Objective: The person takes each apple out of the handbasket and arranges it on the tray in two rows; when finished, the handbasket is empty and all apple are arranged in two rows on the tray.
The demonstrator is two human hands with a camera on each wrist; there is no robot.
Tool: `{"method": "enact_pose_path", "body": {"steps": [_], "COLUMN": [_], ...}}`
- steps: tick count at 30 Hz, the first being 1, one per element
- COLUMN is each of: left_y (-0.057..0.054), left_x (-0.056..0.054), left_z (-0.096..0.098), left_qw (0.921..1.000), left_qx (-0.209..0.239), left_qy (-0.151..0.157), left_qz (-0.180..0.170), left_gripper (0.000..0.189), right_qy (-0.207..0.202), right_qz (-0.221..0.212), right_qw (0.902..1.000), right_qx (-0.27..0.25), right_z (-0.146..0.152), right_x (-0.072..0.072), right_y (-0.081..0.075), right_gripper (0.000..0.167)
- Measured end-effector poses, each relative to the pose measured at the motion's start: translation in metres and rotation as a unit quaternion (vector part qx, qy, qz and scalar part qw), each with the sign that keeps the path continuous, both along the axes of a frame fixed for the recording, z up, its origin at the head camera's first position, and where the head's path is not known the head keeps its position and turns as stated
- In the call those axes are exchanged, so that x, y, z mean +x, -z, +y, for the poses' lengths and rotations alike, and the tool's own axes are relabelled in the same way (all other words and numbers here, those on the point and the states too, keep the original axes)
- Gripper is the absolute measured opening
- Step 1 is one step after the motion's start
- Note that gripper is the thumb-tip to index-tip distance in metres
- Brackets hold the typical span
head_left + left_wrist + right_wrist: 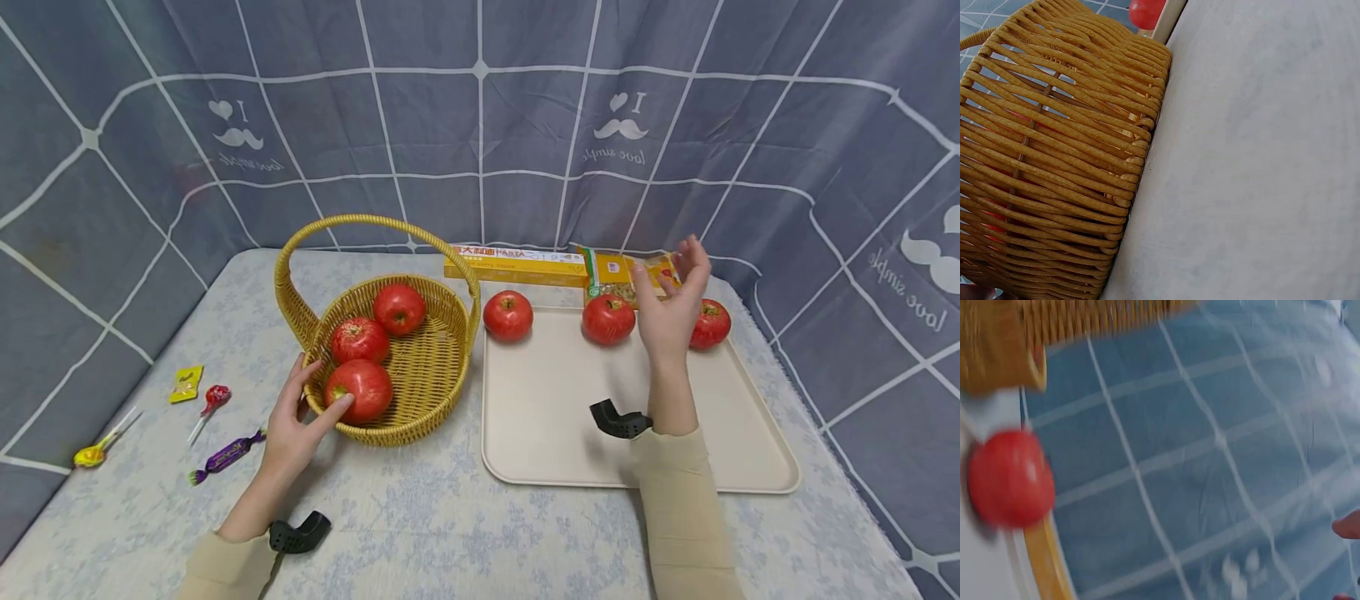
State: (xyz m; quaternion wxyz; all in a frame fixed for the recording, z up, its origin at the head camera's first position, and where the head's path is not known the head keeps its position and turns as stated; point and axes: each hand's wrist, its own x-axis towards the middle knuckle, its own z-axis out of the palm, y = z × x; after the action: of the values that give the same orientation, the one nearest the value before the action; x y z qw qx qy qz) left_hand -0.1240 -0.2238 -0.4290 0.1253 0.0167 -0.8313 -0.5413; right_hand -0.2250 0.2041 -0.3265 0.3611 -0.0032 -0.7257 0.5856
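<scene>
A yellow wicker basket [420,429] with a tall handle stands left of centre, holding three red apples, the nearest apple [367,392] close to the rim. My left hand [294,429] grips the basket's left rim, its thumb reaching over beside that apple. The basket's woven side [1060,169] fills much of the left wrist view. Above the beige tray [555,417], my right hand [669,321] is raised with fingers apart and holds nothing. Along the tray's far edge lie a left apple [508,316], a middle apple [608,319] and a right apple [709,324], partly behind that hand.
Behind the tray lie a yellow pasta box [525,267] and a clear-and-yellow food packet [611,279]. On the left are a yellow wrapped sweet [186,383], a red lollipop [217,397], a purple wrapped candy [227,455] and a yellow lollipop [91,456]. A grey checked curtain [420,125] surrounds the table.
</scene>
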Motion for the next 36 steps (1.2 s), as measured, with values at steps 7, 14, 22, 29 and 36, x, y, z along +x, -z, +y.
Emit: {"method": "enact_pose_path", "body": {"steps": [7,14,22,29,36], "left_y": [0.0,0.001,0.0,0.001,-0.004], "left_x": [0.0,0.0,0.0,0.0,0.002], "left_z": [0.0,0.0,0.001,0.001,0.002], "left_qw": [1.0,1.0,1.0,1.0,1.0], "left_qx": [-0.002,0.002,-0.006,-0.003,-0.002], "left_qy": [-0.001,0.003,0.0,0.002,0.001], "left_qz": [-0.001,0.004,0.001,-0.002,-0.006], "left_gripper": [0.069,0.069,0.068,0.069,0.068], "right_qy": [-0.203,-0.396,-0.493,-0.549,-0.572], "right_qz": [0.135,0.044,-0.104,-0.115,-0.139], "right_qw": [0.9696,0.9071,0.8186,0.7387,0.7071], "right_qx": [0.018,0.136,0.275,0.374,0.392], "right_z": [-0.08,-0.144,-0.191,-0.219,-0.236], "right_x": [0.035,0.05,0.028,0.008,0.003], "right_y": [-0.005,0.028,0.052,0.059,0.061], "right_gripper": [0.058,0.062,0.059,0.07,0.071]}}
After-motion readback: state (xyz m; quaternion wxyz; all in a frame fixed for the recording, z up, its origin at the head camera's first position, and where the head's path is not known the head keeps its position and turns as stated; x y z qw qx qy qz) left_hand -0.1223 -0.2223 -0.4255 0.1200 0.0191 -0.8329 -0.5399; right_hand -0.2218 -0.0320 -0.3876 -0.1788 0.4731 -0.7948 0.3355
